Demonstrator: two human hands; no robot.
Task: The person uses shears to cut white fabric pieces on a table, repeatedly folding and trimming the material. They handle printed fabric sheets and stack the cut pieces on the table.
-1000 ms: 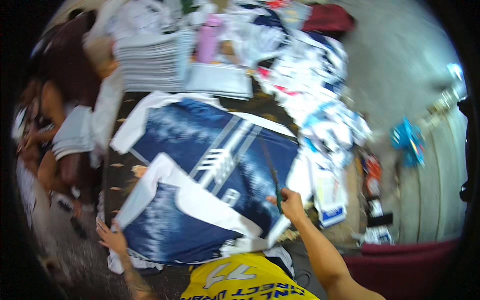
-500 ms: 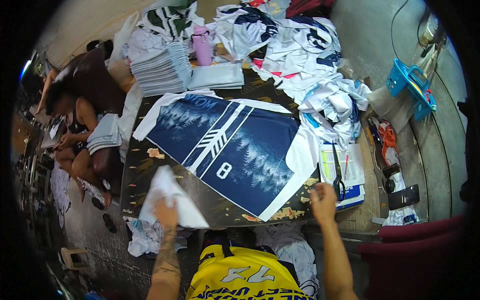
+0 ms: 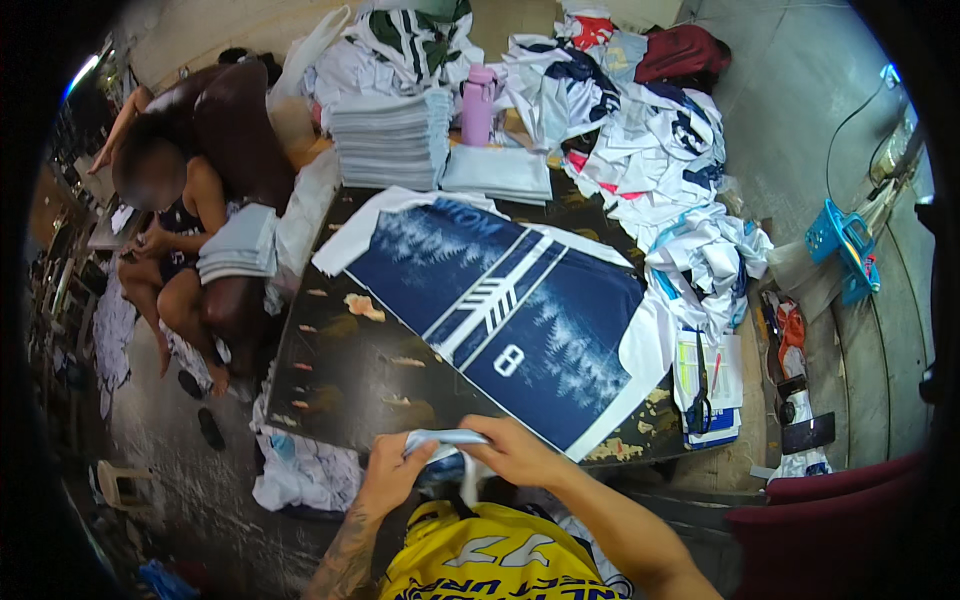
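My left hand and my right hand grip a piece of white and pale fabric held between them at the table's near edge, low in the centre; part of it hangs down behind the hands. Beyond them a navy printed panel with white stripes, pale tree shapes and white borders lies flat on the dark, worn table. Black-handled scissors rest on papers at the table's right, away from my hands.
Stacked pale cloth, a pink bottle and fabric piles fill the back and right. A seated person is at left beside more stacked cloth. A blue basket hangs at right; maroon upholstery is lower right.
The scissors have left my right hand and lie on the papers. The smaller panel is off the larger one; both hands have come together at the near edge on a piece of fabric.
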